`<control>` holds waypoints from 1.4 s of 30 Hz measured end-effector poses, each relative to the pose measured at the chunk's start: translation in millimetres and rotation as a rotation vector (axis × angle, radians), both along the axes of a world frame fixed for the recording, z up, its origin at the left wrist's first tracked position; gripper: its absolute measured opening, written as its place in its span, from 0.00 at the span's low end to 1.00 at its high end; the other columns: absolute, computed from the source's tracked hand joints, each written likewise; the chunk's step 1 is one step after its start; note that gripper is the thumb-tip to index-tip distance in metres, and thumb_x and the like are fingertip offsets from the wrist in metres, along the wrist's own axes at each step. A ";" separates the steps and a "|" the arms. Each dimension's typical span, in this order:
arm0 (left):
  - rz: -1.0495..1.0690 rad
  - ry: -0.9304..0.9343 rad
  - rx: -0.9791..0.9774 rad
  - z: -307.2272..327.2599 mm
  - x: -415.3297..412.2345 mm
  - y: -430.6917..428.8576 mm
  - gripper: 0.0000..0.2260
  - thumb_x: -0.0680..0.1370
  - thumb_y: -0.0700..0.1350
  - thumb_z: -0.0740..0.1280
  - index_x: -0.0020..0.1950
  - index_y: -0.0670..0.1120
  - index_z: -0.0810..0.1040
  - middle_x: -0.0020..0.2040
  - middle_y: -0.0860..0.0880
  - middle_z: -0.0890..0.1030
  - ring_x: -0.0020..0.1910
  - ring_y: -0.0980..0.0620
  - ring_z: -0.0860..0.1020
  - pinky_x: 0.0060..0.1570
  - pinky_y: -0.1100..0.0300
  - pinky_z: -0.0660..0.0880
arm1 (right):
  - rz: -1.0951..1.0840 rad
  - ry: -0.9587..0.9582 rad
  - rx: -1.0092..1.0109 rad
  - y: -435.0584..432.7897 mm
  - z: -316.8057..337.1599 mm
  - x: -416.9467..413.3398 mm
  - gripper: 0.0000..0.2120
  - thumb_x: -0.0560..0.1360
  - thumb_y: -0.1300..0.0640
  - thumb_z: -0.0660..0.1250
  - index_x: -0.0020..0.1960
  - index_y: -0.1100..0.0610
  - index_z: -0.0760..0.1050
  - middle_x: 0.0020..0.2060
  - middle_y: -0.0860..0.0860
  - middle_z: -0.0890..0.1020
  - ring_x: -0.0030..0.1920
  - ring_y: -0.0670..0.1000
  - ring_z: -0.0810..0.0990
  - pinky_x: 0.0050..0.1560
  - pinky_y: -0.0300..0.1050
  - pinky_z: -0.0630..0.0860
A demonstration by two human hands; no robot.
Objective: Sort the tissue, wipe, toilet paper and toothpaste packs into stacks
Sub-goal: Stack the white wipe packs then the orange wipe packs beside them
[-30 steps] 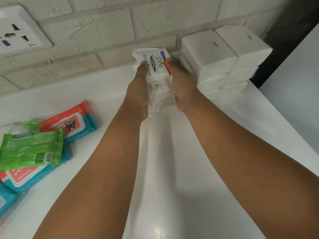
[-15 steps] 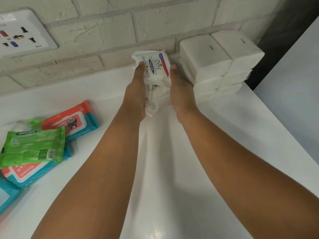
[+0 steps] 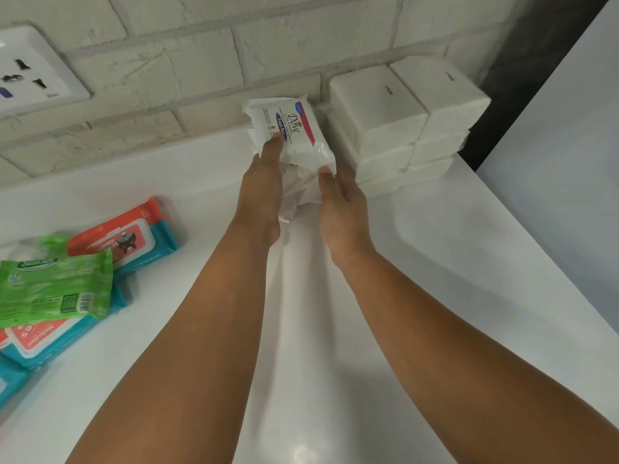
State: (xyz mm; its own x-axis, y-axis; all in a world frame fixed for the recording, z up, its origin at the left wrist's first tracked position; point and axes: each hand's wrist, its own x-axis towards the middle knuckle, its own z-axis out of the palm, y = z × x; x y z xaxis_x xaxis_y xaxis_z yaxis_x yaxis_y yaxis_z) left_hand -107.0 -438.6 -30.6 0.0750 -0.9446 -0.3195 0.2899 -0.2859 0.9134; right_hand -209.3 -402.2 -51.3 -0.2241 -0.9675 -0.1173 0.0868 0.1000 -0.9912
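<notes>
glossy white table (image 3: pixel 435 262), crinkly plastic Dove pack (image 3: pixel 294 135), rough painted brick wall (image 3: pixel 201 61)

Two bare arms fill the lower half of the view, the left forearm (image 3: pixel 201 316) at 7 o'clock, the right forearm (image 3: pixel 445 316) at 4 o'clock. Both are uncovered from the frame's edge up to the wrists. The left hand (image 3: pixel 259 195) and the right hand (image 3: pixel 341 202) are bare as well, with slim fingers; a short-trimmed nail shows on the right thumb.
</notes>
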 end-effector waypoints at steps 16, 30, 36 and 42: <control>0.126 -0.711 -0.097 23.6 4.1 85.4 0.37 0.79 0.63 0.63 0.82 0.54 0.50 0.81 0.51 0.61 0.78 0.49 0.64 0.72 0.51 0.65 | -0.134 0.306 -0.014 81.4 2.0 -24.2 0.17 0.79 0.56 0.64 0.68 0.54 0.73 0.60 0.46 0.80 0.58 0.48 0.78 0.56 0.41 0.74; 0.234 -1.073 -0.092 44.3 59.3 234.6 0.18 0.79 0.53 0.68 0.69 0.52 0.76 0.66 0.53 0.79 0.67 0.52 0.76 0.61 0.57 0.73 | 0.380 0.495 -0.230 166.8 50.5 16.9 0.16 0.79 0.56 0.65 0.67 0.52 0.74 0.64 0.45 0.79 0.64 0.46 0.75 0.66 0.48 0.74; 0.272 -1.125 0.009 39.5 116.2 276.2 0.16 0.80 0.52 0.68 0.67 0.52 0.77 0.66 0.52 0.79 0.66 0.51 0.76 0.60 0.57 0.72 | 0.565 0.564 -0.264 196.0 46.0 70.3 0.16 0.78 0.58 0.65 0.66 0.53 0.75 0.64 0.46 0.79 0.64 0.47 0.76 0.67 0.47 0.73; 0.271 -1.164 0.078 26.0 185.8 309.7 0.17 0.80 0.50 0.68 0.68 0.50 0.77 0.67 0.50 0.79 0.66 0.49 0.76 0.63 0.57 0.70 | 0.729 0.618 -0.248 220.2 34.6 147.9 0.17 0.77 0.57 0.67 0.66 0.53 0.76 0.64 0.47 0.79 0.64 0.48 0.76 0.67 0.41 0.70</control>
